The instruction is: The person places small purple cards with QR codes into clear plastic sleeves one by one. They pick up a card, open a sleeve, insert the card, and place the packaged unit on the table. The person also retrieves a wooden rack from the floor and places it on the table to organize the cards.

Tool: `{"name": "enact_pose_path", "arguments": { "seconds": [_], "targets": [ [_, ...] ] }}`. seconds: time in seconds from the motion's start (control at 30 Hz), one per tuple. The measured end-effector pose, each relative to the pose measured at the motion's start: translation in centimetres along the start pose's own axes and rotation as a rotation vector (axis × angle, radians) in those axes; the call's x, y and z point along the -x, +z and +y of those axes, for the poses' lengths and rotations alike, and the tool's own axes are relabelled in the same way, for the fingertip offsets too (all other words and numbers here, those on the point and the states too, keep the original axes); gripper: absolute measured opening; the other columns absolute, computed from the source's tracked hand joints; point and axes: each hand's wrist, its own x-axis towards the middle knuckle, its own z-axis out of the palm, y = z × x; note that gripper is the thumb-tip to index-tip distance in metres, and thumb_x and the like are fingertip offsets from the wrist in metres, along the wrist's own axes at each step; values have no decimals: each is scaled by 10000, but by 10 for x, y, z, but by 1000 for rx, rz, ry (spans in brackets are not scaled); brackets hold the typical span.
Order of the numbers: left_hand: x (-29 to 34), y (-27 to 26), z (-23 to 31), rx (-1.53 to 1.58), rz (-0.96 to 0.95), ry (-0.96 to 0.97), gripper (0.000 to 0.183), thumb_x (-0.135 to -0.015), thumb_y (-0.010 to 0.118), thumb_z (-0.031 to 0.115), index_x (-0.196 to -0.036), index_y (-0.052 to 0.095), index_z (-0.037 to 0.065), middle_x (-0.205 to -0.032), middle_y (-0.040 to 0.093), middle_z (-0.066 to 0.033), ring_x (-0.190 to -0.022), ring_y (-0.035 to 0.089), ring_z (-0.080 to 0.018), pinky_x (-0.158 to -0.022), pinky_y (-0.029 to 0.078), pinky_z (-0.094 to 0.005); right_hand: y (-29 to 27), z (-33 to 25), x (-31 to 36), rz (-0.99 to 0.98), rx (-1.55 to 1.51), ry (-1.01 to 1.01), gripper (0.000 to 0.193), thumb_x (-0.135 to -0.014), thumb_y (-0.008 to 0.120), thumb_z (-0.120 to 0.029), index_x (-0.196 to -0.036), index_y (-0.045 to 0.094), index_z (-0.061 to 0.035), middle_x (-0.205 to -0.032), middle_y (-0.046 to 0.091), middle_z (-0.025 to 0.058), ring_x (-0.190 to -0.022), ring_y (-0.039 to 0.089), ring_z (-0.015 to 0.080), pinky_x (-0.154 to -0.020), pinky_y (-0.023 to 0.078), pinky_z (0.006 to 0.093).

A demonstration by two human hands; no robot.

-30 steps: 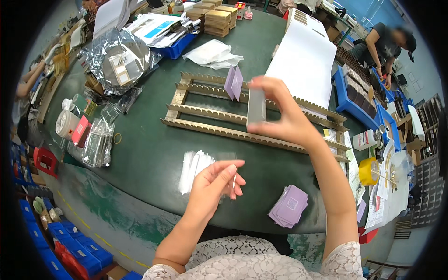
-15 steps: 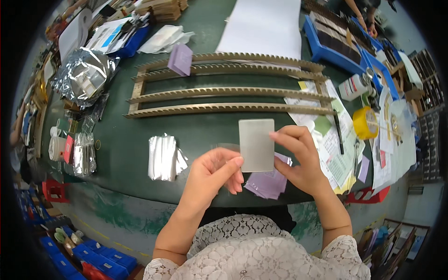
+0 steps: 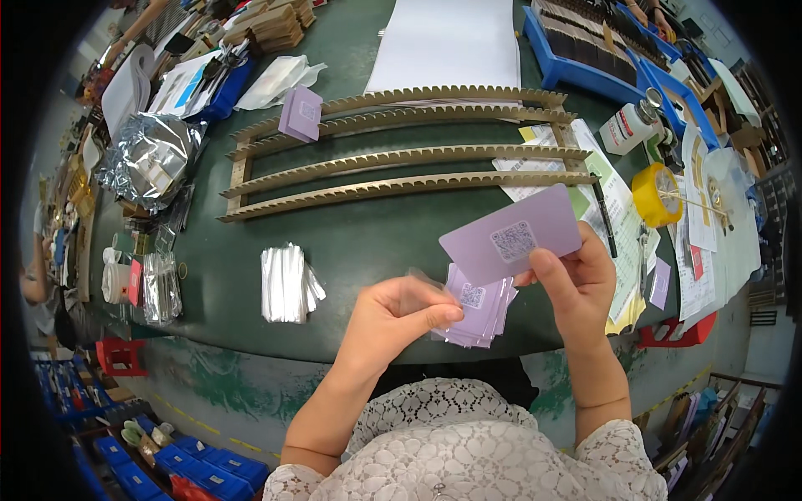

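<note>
Holding a purple card [image 3: 511,244] by its near edge, the right hand [image 3: 576,288] raises it above the card stack [image 3: 478,311] on the green table [image 3: 368,250]; the left hand [image 3: 399,316] pinches a clear sleeve [image 3: 422,288] just left of it.

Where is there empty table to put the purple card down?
Bare green table lies between the toothed rack and the hands, right of the clear sleeves. A smaller patch sits left of the sleeves. The right side is crowded with papers and tape; the far left with foil bags.
</note>
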Motion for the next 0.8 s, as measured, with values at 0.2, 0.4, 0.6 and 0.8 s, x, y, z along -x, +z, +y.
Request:
{"name": "enact_pose_path", "arguments": {
  "seconds": [0.2,0.4,0.6,0.8],
  "targets": [
    [1,1,8,31,-5,-120,132,-837,672,105,-891,660,-15,-900,677,-104,-774,638,-135,-681,509,-260,-1,6,-2,-113,113,194,122,-874,594,-16,-979,542,20,-875,587,53,-729,595,103,-672,490,240],
    [-1,-5,6,106,34,-128,188,-884,621,154,-937,637,-25,-891,675,-99,-781,641,-130,-679,515,-264,-7,11,-7,-194,164,407,179,-881,608,-94,-1025,553,-4,-755,584,14,-692,568,69,-629,459,218],
    [-5,-1,6,-11,131,-9,104,-842,660,74,-894,609,1,-865,668,-93,-785,639,-123,-701,515,-249,-1,12,-4,-262,531,91,448,-852,625,-86,-1285,511,-66,-797,560,42,-695,547,109,-634,449,238],
    [-6,3,-13,44,20,24,143,-835,683,76,-925,594,9,-867,652,-40,-781,612,-78,-690,494,-225,-1,12,5,-417,628,155,410,-812,646,-67,-1218,584,-70,-899,578,70,-740,519,179,-660,437,283]
  ]
}}
